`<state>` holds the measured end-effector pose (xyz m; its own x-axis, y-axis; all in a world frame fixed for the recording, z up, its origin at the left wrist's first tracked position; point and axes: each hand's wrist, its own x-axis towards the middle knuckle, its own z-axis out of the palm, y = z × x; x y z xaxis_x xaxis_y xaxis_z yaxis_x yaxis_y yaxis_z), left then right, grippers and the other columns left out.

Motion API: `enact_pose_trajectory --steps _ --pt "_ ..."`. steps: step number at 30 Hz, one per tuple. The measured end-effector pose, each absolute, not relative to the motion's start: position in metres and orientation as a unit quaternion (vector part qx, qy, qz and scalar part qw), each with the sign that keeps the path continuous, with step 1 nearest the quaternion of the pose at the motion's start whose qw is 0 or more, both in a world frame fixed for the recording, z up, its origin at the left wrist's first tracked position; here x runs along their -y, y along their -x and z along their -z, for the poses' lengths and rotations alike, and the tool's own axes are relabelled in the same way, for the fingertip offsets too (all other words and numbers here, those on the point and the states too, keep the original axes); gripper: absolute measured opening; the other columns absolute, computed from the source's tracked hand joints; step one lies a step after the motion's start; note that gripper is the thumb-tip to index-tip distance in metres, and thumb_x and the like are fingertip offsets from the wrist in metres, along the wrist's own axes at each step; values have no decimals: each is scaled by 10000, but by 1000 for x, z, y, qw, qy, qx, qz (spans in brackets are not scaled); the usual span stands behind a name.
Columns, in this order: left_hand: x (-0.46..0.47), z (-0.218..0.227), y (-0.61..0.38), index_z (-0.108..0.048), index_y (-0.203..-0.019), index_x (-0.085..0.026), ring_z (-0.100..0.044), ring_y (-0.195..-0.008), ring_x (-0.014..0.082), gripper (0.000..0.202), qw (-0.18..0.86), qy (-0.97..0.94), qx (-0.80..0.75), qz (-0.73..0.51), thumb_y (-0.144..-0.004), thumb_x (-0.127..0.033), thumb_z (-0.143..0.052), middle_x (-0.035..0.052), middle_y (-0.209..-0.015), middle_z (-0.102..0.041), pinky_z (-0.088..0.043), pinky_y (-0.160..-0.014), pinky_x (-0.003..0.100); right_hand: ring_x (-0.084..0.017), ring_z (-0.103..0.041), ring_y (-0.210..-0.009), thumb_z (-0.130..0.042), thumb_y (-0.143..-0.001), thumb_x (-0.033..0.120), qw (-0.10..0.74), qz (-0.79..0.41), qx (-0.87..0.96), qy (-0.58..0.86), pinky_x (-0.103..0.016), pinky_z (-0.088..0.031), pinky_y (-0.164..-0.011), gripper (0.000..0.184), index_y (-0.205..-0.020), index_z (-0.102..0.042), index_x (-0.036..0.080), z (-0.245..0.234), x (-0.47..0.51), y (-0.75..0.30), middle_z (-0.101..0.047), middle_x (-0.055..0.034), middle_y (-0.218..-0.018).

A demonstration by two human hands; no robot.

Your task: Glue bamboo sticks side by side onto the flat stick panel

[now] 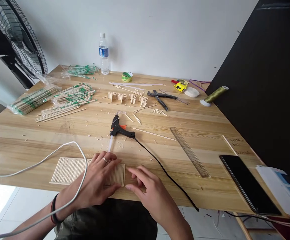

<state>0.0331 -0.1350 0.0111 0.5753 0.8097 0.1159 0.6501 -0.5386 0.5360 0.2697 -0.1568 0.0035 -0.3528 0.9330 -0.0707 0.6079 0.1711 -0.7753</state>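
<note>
A flat panel of thin wooden sticks (68,170) laid side by side rests near the table's front edge. My left hand (97,176) lies across it, fingers at the far edge and thumb at the near edge, gripping it and hiding its middle. Just off the panel's right end is my right hand (150,186); its thumb and index finger are apart, the other fingers curl under, and nothing shows between them. A black glue gun (120,128) with an orange trigger lies beyond the hands, a translucent glue stick (110,143) sticking out of its back.
Small stacked stick pieces (122,97), pliers-like cutters (160,97) and bagged sticks (35,98) lie farther back. A clear ruler (188,151) and black phone (248,183) are at right. A white cable (81,180) crosses over my left forearm. A water bottle (104,58) stands by the wall.
</note>
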Motion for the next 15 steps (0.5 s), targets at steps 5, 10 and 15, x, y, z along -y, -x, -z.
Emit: enact_pose_trajectory --steps 5,10,15 --pt "143 -11 -36 -588 -1349 -232 -555 -1178 341 479 225 -857 -433 -165 -899 -257 -748 118 -1317 -613 -480 -1015 543 -216 -735 -899 -814 -881 86 201 -363 751 514 -328 -625 -792 465 -1312 -713 229 -3 157 -266 -741 -53 -1083" --pt "146 -9 -36 -582 -1381 -221 -559 -1162 343 512 234 -849 -439 -175 -904 -300 -751 129 -1317 -614 -479 -995 539 -217 -732 -885 -816 -881 89 197 -366 753 510 -325 -620 -776 472 -1321 -711 221 -1 156 -269 -737 -53 -1054" --pt "145 -6 -37 -601 -1368 -219 -564 -1144 340 491 244 -842 -446 -179 -909 -321 -743 133 -1292 -621 -480 -982 540 -178 -698 -756 -794 -899 96 200 -368 757 502 -305 -596 -713 461 -1333 -715 227 1 153 -271 -718 -36 -992"
